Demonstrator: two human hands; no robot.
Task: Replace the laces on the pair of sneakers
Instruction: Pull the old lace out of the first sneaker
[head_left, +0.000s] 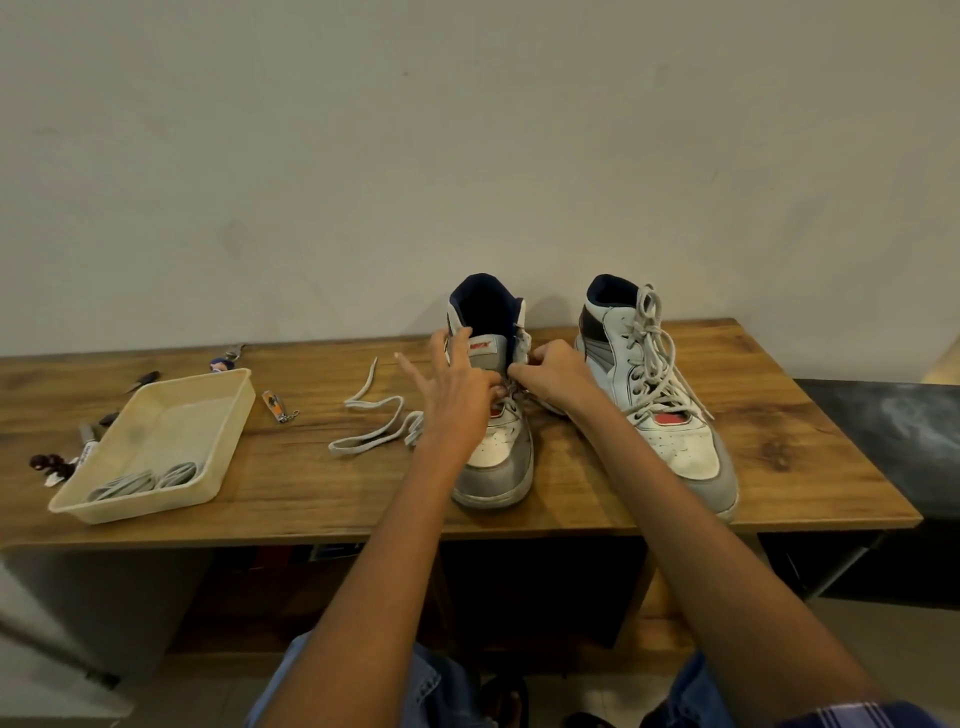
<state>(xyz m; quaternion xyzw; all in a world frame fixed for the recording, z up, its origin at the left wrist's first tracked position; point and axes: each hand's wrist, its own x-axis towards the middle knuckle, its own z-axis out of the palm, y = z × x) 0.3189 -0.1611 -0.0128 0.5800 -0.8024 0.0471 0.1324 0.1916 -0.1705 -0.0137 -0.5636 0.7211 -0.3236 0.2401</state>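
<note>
Both hands were at the left sneaker (493, 447) on the counter (291, 467).
I saw right hand (553, 376) fingers pinching the lace (374, 426) — left hand (457, 395) fingers spread.

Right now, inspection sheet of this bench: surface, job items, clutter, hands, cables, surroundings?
Surface: wooden table, against a wall.
Job's things: left sneaker, lace partly pulled out onto the table; right sneaker still laced; tray holding coiled laces.
Clutter: nail clipper, keyring, pen, small dark bits left of the tray.
Hands: left hand at the eyelets, some fingers spread; right hand pinching at the lace.
Cables: nothing seen.
Surroundings: plain wall; dark counter on the right.
</note>
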